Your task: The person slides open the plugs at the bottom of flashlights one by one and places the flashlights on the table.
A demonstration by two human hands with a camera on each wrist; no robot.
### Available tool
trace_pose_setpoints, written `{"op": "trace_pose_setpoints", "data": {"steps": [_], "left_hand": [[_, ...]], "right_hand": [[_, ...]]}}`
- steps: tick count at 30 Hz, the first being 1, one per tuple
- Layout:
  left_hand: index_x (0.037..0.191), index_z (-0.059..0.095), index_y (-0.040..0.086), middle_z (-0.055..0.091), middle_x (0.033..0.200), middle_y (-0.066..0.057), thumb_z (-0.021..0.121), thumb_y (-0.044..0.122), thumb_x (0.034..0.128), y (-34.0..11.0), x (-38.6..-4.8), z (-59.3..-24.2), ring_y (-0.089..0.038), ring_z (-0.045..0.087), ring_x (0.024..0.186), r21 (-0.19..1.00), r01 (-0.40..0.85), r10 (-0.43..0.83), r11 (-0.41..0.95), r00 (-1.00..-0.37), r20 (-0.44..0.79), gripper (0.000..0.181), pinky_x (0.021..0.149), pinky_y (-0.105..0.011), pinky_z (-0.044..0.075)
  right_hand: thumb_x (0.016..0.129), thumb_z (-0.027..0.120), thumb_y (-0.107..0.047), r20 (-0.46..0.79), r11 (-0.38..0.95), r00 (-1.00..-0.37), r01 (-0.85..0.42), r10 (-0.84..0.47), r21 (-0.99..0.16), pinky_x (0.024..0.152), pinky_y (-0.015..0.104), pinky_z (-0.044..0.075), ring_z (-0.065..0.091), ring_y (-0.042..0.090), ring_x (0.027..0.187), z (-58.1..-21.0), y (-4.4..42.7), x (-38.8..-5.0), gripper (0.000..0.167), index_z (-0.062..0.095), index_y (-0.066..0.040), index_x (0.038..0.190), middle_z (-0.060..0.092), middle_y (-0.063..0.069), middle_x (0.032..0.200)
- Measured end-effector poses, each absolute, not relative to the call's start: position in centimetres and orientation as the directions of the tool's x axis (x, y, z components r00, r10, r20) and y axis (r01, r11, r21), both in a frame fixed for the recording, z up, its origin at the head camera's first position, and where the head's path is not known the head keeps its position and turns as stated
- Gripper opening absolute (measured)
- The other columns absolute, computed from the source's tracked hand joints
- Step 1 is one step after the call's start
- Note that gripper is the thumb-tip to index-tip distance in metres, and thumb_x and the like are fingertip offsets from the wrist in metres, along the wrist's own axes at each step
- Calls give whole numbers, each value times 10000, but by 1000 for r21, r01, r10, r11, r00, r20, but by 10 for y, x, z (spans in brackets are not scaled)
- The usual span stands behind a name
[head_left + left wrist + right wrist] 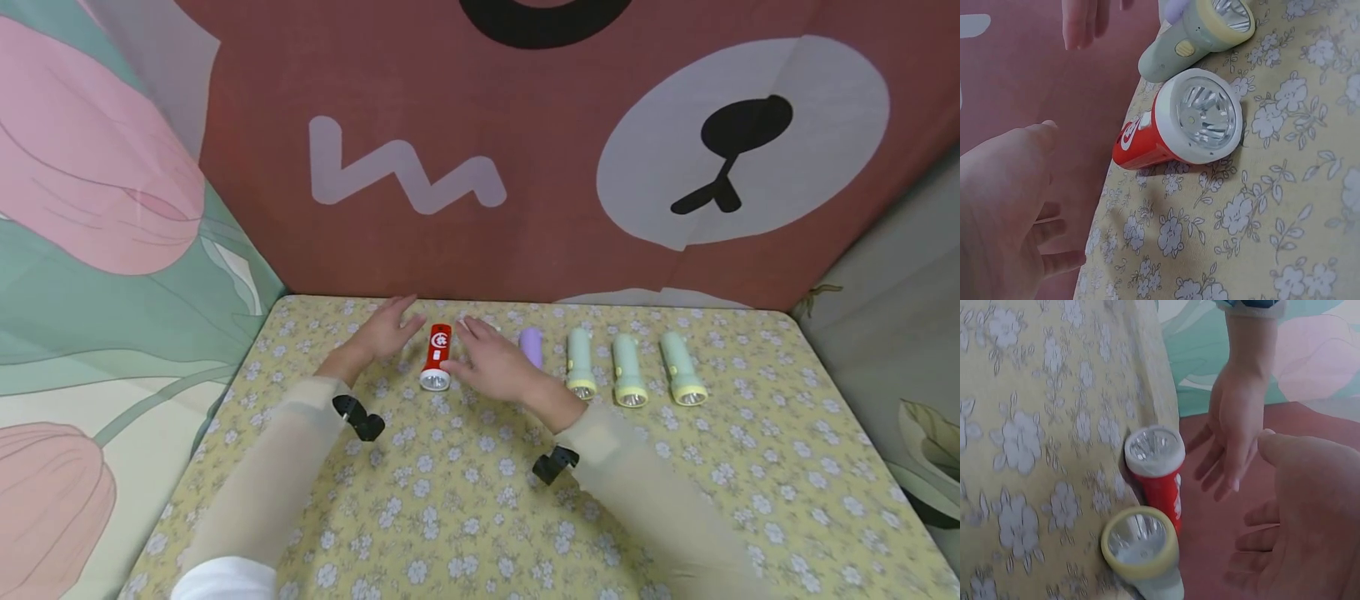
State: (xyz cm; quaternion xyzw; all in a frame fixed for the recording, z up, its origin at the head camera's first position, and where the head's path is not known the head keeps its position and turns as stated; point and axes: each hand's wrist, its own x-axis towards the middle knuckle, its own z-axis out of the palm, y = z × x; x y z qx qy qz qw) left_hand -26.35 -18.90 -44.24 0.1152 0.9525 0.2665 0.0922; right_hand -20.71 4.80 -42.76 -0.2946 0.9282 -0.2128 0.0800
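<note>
A red flashlight [437, 354] with a white head lies on the table, its lens toward me. My left hand [381, 333] is just left of it, fingers extended and holding nothing. On the other side, my right hand [495, 362] hovers with straight fingers, its thumb near the red flashlight; whether it touches cannot be told. A pale green flashlight with a yellow rim [1179, 53] lies beside the red one in the left wrist view; in the head view my right hand mostly hides it. Past that hand is a purple flashlight [531, 346], its front end covered.
Three more pale green flashlights [580, 362] [628, 368] [682, 368] continue the row to the right. They lie on a table with a yellow floral cloth [450, 517]. A brown printed curtain [420, 258] hangs behind the table's back edge.
</note>
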Motion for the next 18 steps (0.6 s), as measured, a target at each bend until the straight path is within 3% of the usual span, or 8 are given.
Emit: {"op": "trace_pose_setpoints", "data": {"steps": [4, 10, 14, 18], "left_hand": [[1584, 298, -1, 267, 1630, -236, 400, 409, 1105, -186, -266, -444, -412, 246, 1500, 558, 161, 270, 814, -956, -118, 639, 1201, -583, 255], [1580, 306, -4, 321, 1607, -223, 416, 354, 1110, -186, -267, -446, -420, 426, 1396, 634, 131, 270, 762, -954, -127, 600, 1136, -569, 377], [1583, 293, 2, 320, 1601, -238, 411, 357, 1112, -187, -266, -446, -426, 438, 1390, 690, 63, 251, 721, -952, -175, 602, 1096, -569, 427], [1569, 305, -12, 373, 1552, -263, 415, 348, 1112, -187, -267, -447, -418, 478, 1348, 765, -19, 247, 644, -941, -230, 592, 1040, -538, 491]], "right_hand": [[1055, 515, -483, -8, 716, -814, -506, -581, -482, 1172, 479, 363, 341, 351, 1474, -431, 38, -206, 750, 303, 11, 1578, 354, 225, 1592], [1063, 560, -354, 24, 650, -804, -498, -594, -574, 1021, 457, 495, 565, 303, 1238, -440, 27, -207, 553, 458, 12, 1466, 585, 180, 1355], [1083, 520, -341, -16, 601, -805, -430, -594, -674, 830, 408, 533, 631, 239, 959, -443, 22, -207, 447, 526, -2, 1373, 644, 117, 1151], [1103, 466, -336, -98, 526, -813, -274, -574, -805, 632, 345, 484, 548, 186, 669, -445, 17, -204, 405, 522, -20, 1349, 639, 125, 977]]}}
